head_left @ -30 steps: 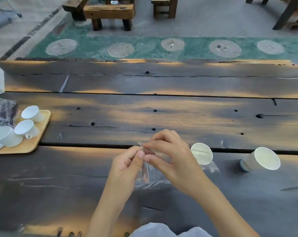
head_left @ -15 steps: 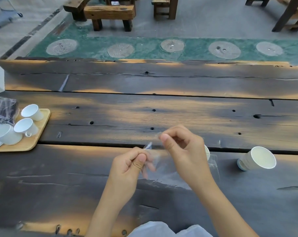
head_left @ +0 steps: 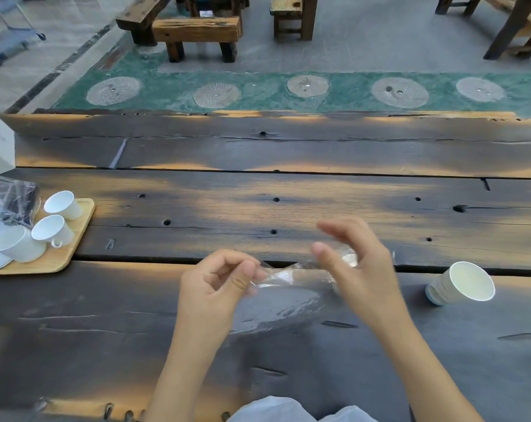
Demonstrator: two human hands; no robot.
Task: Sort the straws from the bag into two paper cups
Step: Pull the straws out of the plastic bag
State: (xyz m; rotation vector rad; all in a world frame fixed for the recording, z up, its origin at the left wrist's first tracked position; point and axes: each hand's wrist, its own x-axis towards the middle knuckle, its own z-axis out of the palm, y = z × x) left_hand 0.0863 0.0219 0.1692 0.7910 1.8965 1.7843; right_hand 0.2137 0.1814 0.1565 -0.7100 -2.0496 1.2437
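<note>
Left hand [head_left: 215, 287] pinching left edge of clear bag [head_left: 284, 295] | right hand [head_left: 357, 266] gripping its right edge, blurred | bag lying near centre on table [head_left: 288, 205] | paper cup [head_left: 462, 283] tipped over at right; band print unreadable | straws not discernible

Two hands are showing: the left hand [head_left: 218, 287] and the right hand [head_left: 358, 269]. One clear plastic bag [head_left: 282, 296] is stretching between them. One paper cup [head_left: 460, 283] is lying on its side to the right of the right hand. Far to the left of the left hand, one wooden tray [head_left: 60, 257] is carrying three small white cups [head_left: 52, 230]. One dark packet [head_left: 10, 199] is sitting just behind that tray.
</note>
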